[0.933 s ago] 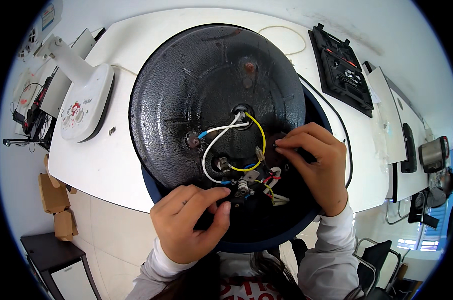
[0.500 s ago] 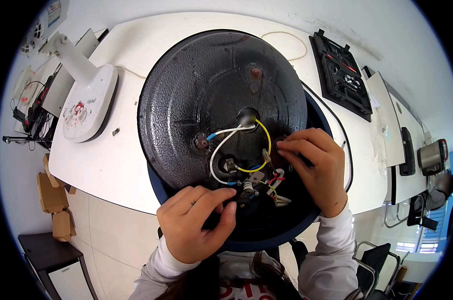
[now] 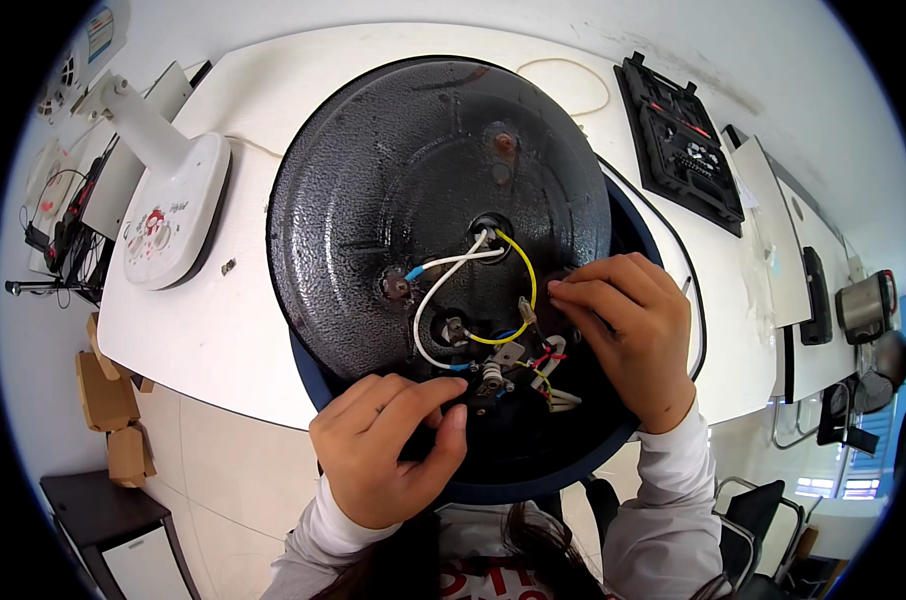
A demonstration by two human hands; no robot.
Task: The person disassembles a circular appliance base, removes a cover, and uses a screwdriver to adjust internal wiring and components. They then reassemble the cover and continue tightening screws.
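Note:
A dark, textured round metal plate point(image 3: 373, 170) rests tilted in a navy tub point(image 3: 622, 223). White, blue-sleeved and yellow wires point(image 3: 529, 262) run from its centre to terminals. Below them sits a small black component point(image 3: 485, 398) with metal and ceramic fittings. My left hand point(image 3: 383, 450) is at the tub's near left, loosely curved, thumb and index finger apart beside that component, holding nothing. My right hand point(image 3: 633, 335) has its fingertips closed at the plate's right side, by a dark rusty spot; whatever they hold is hidden.
The white table point(image 3: 173, 340) carries a white stand point(image 3: 173, 210) at left, a black toolkit point(image 3: 678, 140) at back right and a black cord. Right are a side desk with a steel pot point(image 3: 863, 307) and chairs point(image 3: 748, 525). Cardboard boxes point(image 3: 108, 390) and a dark cabinet point(image 3: 93, 500) stand left.
The whole view shifts slightly. Both hands stay in much the same places on the plate and tub, with only small movements of my right fingertips.

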